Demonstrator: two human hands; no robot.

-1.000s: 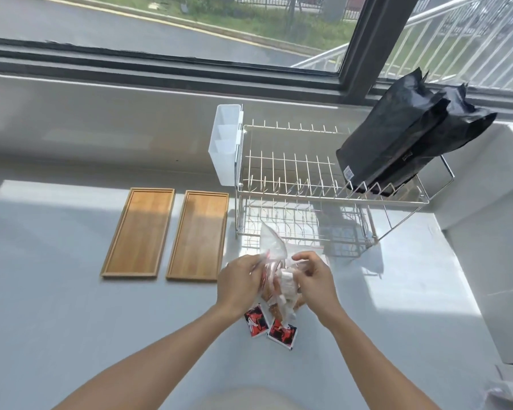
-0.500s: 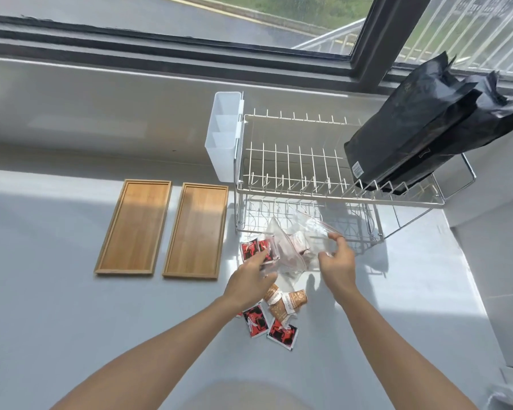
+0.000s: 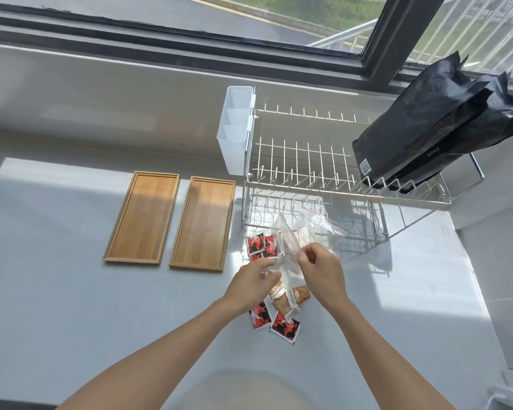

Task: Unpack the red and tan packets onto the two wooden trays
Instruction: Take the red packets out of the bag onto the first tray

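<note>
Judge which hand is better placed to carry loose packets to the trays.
Left, probably. The left hand is on the side of the wooden trays; the right hand pinches the clear bag.

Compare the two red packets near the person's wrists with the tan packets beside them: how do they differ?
The red packets are flat squares printed red, black and white; the tan packets are brown with a pale band and look puffier. The red packets lie nearer the person; the tan packets lie just beyond, partly under the clear bag. Both kinds lie on the counter, not on the wooden trays.
</note>
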